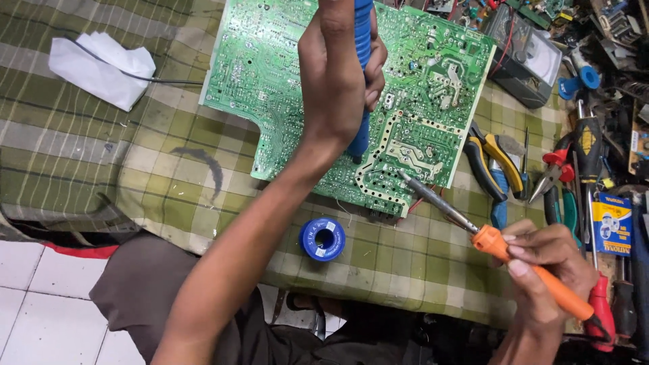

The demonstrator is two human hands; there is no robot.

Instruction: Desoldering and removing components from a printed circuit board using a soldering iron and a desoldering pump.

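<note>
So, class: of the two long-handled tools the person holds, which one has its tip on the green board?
The orange-handled soldering iron in the right hand: its metal tip rests on the board. The blue tool in the left hand stands upright.

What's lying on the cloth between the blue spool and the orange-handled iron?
Only bare checked cloth lies between the blue spool and the orange-handled iron held in the right hand; the head view shows it.

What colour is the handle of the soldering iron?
Orange, on the soldering iron in the right hand; seen in the head view.
</note>
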